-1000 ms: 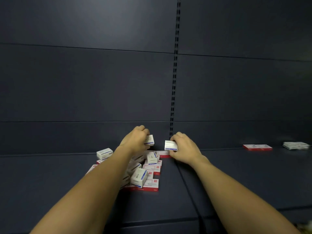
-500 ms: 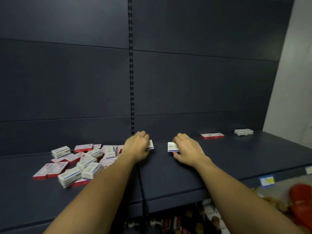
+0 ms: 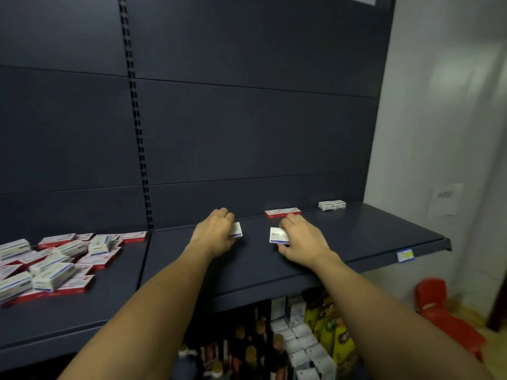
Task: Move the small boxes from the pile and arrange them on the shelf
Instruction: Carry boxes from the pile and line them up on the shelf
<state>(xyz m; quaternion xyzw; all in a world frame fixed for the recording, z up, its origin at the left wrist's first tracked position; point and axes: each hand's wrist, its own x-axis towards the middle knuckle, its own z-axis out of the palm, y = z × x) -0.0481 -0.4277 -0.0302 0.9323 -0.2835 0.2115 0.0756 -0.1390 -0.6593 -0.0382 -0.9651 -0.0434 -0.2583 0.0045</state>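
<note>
- Each hand carries 1 small white cardboard box with blue print: the left-hand box (image 3: 236, 229) peeks out at 3 o'clock from the left hand (image 3: 215, 233), and the right-hand box (image 3: 278, 235) shows at 9 o'clock from the right hand (image 3: 300, 239).
- The left hand is curled nearly into a fist around its box; the right hand pinches its box with the fingers bent over the top and the thumb underneath.
- Both boxes sit low over the dark blue metal shelf (image 3: 356, 242); I cannot tell whether they touch it.
- At 12 o'clock from the right hand, against the back panel, lies a flat red-and-white carton (image 3: 282, 212); further toward 1 o'clock lies a white carton with dark print (image 3: 331, 205).
- The loose pile of white and red boxes (image 3: 52, 263) lies well apart at 9 o'clock, with plenty left to move.
- Risks, as I judge them: setting a box down askew would spoil the row; a knuckle could nudge the red-and-white carton just behind; a box set down near the front lip could tip onto the bottles and packets (image 3: 288, 344) below.
</note>
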